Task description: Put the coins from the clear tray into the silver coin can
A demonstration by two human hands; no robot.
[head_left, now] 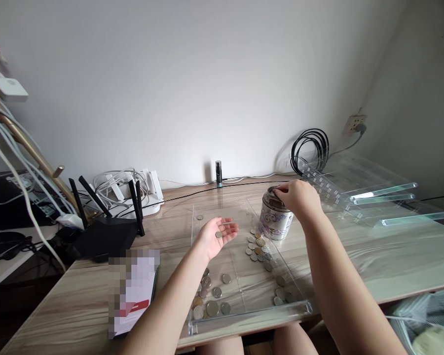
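My left hand [219,238] is palm up over a clear plastic tray [240,291], its fingers stretched out and a single coin [219,235] lying on it. To the right, a patterned tin [277,219] with a dark metal top stands upright beside the tray's right edge. My right hand [299,198] reaches onto that top, thumb and fingers closed together; what they pinch, if anything, is hidden. Inside the tray, silver and gold-coloured coins [212,308] are gathered at the front left. More coins [259,249] lie near the tin, and a few coins [279,297] sit at the front right.
A phone [136,296] lies left of the tray. Behind it are a black router [111,236] and bundled white cables [133,182]. A small dark bottle [218,173] stands by the wall. Clear plastic drawer parts [362,192] and a coiled black cable [311,148] occupy the right back.
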